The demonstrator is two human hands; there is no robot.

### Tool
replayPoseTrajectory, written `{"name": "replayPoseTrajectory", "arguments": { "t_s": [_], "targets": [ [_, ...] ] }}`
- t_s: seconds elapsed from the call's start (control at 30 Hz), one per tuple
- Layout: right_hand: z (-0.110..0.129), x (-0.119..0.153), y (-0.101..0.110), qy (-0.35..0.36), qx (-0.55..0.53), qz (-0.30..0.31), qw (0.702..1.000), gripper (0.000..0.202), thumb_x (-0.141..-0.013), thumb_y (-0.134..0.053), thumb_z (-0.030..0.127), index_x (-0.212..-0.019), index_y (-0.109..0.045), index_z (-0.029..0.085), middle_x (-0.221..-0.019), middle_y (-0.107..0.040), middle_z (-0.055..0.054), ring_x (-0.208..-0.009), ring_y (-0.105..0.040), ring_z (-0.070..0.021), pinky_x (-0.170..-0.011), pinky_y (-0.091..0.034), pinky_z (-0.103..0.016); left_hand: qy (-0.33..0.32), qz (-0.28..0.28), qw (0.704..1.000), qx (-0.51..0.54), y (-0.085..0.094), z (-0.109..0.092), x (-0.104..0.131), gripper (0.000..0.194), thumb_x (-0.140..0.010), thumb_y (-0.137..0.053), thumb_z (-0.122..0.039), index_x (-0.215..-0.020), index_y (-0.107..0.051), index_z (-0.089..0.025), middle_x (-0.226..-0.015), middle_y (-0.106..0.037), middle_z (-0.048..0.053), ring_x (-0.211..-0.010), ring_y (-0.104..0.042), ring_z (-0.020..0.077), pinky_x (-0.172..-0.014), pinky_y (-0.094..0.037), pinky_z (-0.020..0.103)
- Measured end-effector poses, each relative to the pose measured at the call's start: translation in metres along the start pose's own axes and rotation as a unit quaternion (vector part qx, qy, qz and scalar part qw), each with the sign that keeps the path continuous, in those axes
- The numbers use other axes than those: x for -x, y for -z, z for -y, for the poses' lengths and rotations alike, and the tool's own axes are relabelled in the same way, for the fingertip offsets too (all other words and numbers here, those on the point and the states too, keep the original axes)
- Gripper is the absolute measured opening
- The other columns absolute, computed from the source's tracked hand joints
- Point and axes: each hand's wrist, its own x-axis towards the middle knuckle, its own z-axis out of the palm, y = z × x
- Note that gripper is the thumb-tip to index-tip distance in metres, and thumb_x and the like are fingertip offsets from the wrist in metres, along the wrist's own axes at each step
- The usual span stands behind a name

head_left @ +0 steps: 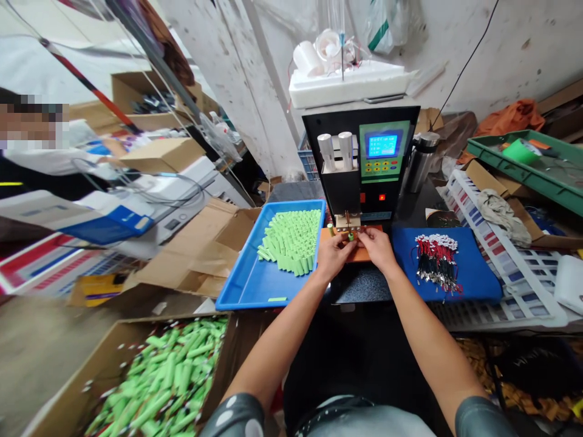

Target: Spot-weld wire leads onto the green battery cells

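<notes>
In front of me a black spot welder (339,194) with a lit blue screen stands on the bench. My left hand (333,255) is closed on a small green battery cell (351,237), held upright just under the welder's copper-coloured electrodes (347,218). My right hand (377,247) is pinched close beside that cell at the electrode tips; what its fingers hold is too small to make out. Another green cell (330,229) stands on the orange plate (362,255), behind my left hand. Left of the hands is a blue tray (246,288) with many green cells (294,240).
On a blue mat (478,267) to the right lies a bundle of red and black wire leads (437,261) with white connectors. A cardboard box (109,340) of wired green cells (168,370) sits low at left. A steel flask (421,161) stands behind. Another person (27,164) is at far left.
</notes>
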Motion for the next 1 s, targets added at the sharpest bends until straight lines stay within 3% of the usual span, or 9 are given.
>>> {"name": "replayPoseTrajectory", "arguments": {
  "t_s": [0.1, 0.2, 0.3, 0.4, 0.73, 0.93, 1.0],
  "targets": [
    [0.001, 0.015, 0.009, -0.033, -0.066, -0.003, 0.997, 0.036, -0.078, -0.069, 0.053, -0.081, -0.066, 0.017, -0.080, -0.071, -0.005, -0.076, -0.070, -0.0200, -0.071, -0.059, -0.033, 0.011, 0.012, 1.000, 0.026, 0.003, -0.006, 0.003, 0.029, -0.079, -0.068, -0.041, -0.087, -0.076, -0.015, -0.058, -0.058, -0.002, -0.051, -0.045, 0.0101, -0.051, -0.033, 0.023],
    [0.006, 0.040, 0.015, -0.056, -0.081, -0.010, 0.995, 0.039, -0.075, -0.071, 0.053, -0.086, -0.065, 0.017, -0.071, -0.067, -0.002, -0.060, -0.066, -0.0150, -0.056, -0.056, -0.027, 0.000, 0.024, 0.999, 0.040, 0.007, -0.014, 0.008, 0.027, -0.078, -0.068, -0.040, -0.078, -0.073, -0.014, -0.057, -0.055, -0.002, -0.051, -0.042, 0.0092, -0.051, -0.033, 0.023],
    [0.013, 0.063, 0.016, -0.070, -0.052, 0.028, 0.996, 0.035, -0.076, -0.070, 0.049, -0.083, -0.064, 0.016, -0.057, -0.059, 0.002, -0.044, -0.053, -0.0099, -0.042, -0.045, -0.022, -0.019, 0.031, 0.998, 0.047, 0.011, -0.024, 0.013, 0.025, -0.079, -0.066, -0.038, -0.077, -0.072, -0.014, -0.058, -0.054, -0.002, -0.052, -0.040, 0.0089, -0.052, -0.032, 0.023],
    [0.019, 0.076, 0.010, -0.086, -0.055, 0.070, 0.992, 0.033, -0.072, -0.072, 0.046, -0.080, -0.061, 0.017, -0.055, -0.056, 0.004, -0.042, -0.050, -0.0090, -0.038, -0.039, -0.020, -0.029, 0.020, 0.999, 0.040, 0.011, -0.031, 0.018, 0.022, -0.079, -0.065, -0.036, -0.080, -0.072, -0.015, -0.061, -0.056, -0.002, -0.054, -0.043, 0.0094, -0.053, -0.034, 0.022],
    [0.013, 0.079, 0.000, -0.071, -0.017, 0.089, 0.993, 0.026, -0.074, -0.066, 0.040, -0.064, -0.050, 0.021, -0.047, -0.049, 0.007, -0.037, -0.042, -0.0081, -0.037, -0.030, -0.020, -0.042, 0.030, 0.998, 0.024, -0.001, -0.029, 0.026, 0.024, -0.081, -0.066, -0.038, -0.088, -0.072, -0.016, -0.069, -0.063, 0.000, -0.062, -0.052, 0.0113, -0.059, -0.040, 0.023],
    [0.018, 0.080, 0.013, -0.081, -0.038, 0.100, 0.991, 0.026, -0.075, -0.067, 0.042, -0.068, -0.056, 0.019, -0.048, -0.055, 0.005, -0.036, -0.042, -0.0074, -0.038, -0.030, -0.019, 0.022, 0.065, 0.981, 0.179, 0.002, -0.027, 0.028, 0.040, -0.080, -0.067, -0.037, -0.112, -0.052, -0.017, -0.066, -0.054, -0.005, -0.058, -0.051, 0.0101, -0.055, -0.039, 0.021],
    [0.019, 0.078, 0.016, -0.080, -0.067, 0.093, 0.990, 0.029, -0.075, -0.068, 0.044, -0.069, -0.057, 0.018, -0.050, -0.057, 0.004, -0.037, -0.045, -0.0073, -0.038, -0.033, -0.019, 0.033, 0.073, 0.977, 0.195, 0.004, -0.027, 0.028, 0.038, -0.083, -0.064, -0.039, -0.112, -0.048, -0.019, -0.064, -0.051, -0.006, -0.053, -0.048, 0.0091, -0.050, -0.036, 0.020]
  ]
}}
